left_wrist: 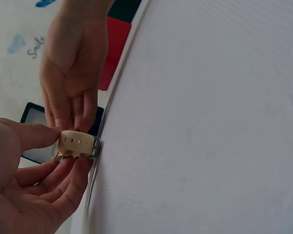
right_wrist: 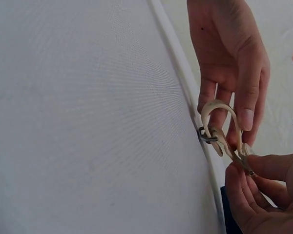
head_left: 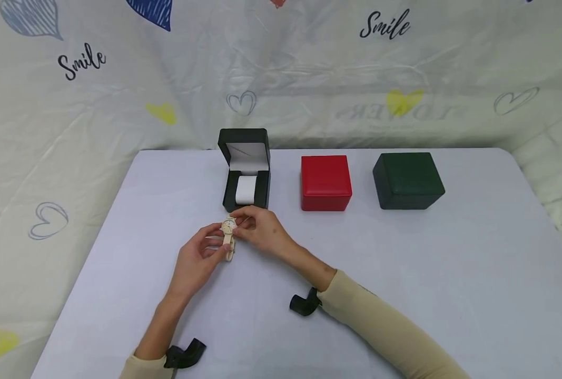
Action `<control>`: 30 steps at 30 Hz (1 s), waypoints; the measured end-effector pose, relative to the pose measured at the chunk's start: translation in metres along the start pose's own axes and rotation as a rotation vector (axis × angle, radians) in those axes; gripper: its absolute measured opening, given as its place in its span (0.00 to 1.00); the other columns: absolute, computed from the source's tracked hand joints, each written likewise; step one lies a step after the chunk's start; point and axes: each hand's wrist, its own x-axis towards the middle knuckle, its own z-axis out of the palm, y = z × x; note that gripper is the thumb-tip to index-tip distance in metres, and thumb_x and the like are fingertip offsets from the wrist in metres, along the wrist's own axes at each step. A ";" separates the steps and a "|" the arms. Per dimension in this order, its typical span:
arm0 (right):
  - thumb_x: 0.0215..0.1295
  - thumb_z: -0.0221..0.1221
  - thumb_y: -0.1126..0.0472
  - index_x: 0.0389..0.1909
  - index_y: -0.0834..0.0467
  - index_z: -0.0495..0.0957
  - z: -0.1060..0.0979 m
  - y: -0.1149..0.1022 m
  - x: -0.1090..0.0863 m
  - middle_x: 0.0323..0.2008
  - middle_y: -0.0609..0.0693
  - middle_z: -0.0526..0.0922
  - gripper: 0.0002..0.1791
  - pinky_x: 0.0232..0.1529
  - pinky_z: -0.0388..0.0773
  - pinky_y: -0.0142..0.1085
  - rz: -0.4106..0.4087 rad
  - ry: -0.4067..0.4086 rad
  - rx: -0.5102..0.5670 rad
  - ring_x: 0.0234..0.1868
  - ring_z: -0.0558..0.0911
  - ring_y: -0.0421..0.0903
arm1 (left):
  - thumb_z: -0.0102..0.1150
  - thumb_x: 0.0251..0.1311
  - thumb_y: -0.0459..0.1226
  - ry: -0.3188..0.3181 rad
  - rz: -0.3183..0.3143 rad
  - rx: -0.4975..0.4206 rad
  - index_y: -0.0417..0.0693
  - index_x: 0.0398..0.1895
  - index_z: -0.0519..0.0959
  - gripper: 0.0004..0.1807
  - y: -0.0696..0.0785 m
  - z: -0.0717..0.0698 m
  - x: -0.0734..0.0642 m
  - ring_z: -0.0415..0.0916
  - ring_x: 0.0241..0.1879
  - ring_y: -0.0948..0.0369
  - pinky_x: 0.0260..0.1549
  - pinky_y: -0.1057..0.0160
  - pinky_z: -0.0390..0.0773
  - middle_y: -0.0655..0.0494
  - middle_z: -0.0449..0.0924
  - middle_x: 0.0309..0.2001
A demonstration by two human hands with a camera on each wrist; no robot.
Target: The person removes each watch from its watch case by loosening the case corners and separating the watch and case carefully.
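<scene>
watch (head_left: 228, 229) between left hand (head_left: 197, 258) and right hand (head_left: 260, 230)

the left hand pinches its cream strap (left_wrist: 81, 146) between thumb and fingers; the right hand grips it near the dial (head_left: 228, 226). an open box (head_left: 243, 136) stands just beyond both hands.

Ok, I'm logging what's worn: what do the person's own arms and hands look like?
The left hand and right hand are ungloved. The left sleeve and right sleeve are beige, ending short of the hands. At the sleeve ends sit a left wrist fitting and a right wrist fitting, both black and bent, probably camera mounts. No cables show.
</scene>
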 end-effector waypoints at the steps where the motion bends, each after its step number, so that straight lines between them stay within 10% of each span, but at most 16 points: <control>1: 0.65 0.69 0.69 0.57 0.62 0.84 0.001 0.000 0.000 0.46 0.57 0.88 0.18 0.43 0.82 0.25 -0.001 0.000 -0.008 0.41 0.87 0.47 | 0.68 0.66 0.33 -0.001 -0.002 0.007 0.46 0.71 0.74 0.29 0.000 -0.001 0.000 0.85 0.53 0.52 0.45 0.77 0.83 0.44 0.81 0.59; 30: 0.65 0.69 0.68 0.56 0.64 0.83 0.010 0.004 0.003 0.43 0.56 0.87 0.19 0.42 0.81 0.25 0.057 -0.029 -0.093 0.40 0.84 0.43 | 0.65 0.71 0.42 -0.049 -0.022 0.167 0.46 0.70 0.76 0.26 -0.005 -0.010 0.005 0.80 0.53 0.54 0.41 0.72 0.77 0.49 0.83 0.57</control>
